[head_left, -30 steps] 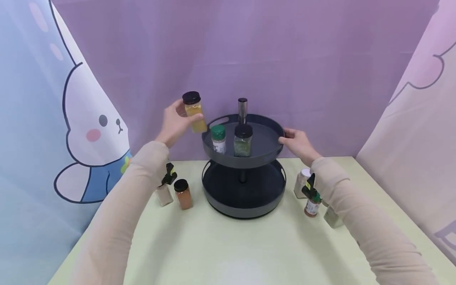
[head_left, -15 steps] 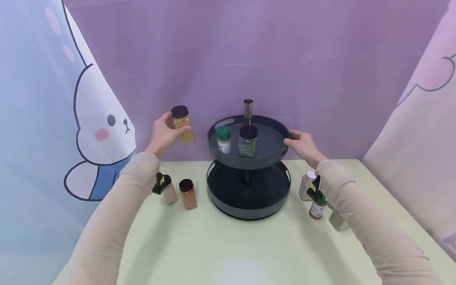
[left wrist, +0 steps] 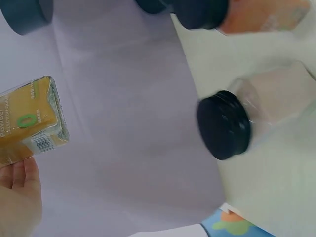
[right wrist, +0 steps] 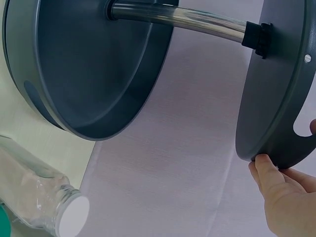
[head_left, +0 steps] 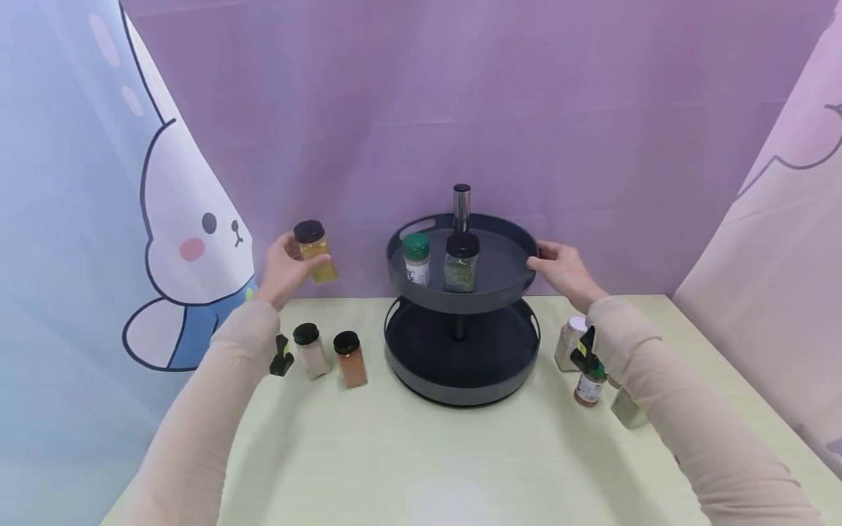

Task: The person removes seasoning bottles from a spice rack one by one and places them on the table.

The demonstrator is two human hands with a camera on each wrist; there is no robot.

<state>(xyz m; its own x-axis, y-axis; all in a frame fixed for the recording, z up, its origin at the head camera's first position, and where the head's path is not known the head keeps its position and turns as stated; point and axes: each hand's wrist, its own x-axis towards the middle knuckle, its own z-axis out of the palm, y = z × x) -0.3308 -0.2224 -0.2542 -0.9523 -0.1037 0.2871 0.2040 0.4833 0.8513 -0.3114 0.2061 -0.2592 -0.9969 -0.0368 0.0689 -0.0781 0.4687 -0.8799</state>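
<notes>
My left hand (head_left: pixel 283 269) grips a yellow spice jar (head_left: pixel 319 256) with a black lid, held tilted in the air left of a dark two-tier turntable rack (head_left: pixel 460 301). In the left wrist view the yellow jar (left wrist: pixel 34 118) shows its printed label and barcode. My right hand (head_left: pixel 562 272) holds the right rim of the upper tier, thumb at the front; in the right wrist view its fingers (right wrist: pixel 266 170) touch the tier's edge. On that tier stand a green-capped jar (head_left: pixel 417 259) and a black-lidded jar of green herbs (head_left: pixel 461 264).
Left of the rack stand a pale-powder jar (head_left: pixel 313 352) and an orange-powder jar (head_left: pixel 351 360), both black-lidded. On the right are a white-lidded jar (head_left: pixel 569 343), a green-capped red jar (head_left: pixel 589 387) and another jar (head_left: pixel 628 409) partly behind my sleeve. A purple curtain (head_left: pixel 368 146) hangs behind.
My left hand has moved left and down with the yellow jar, away from the upper tier. The right hand keeps its place on the rim, and the view has shifted slightly.
</notes>
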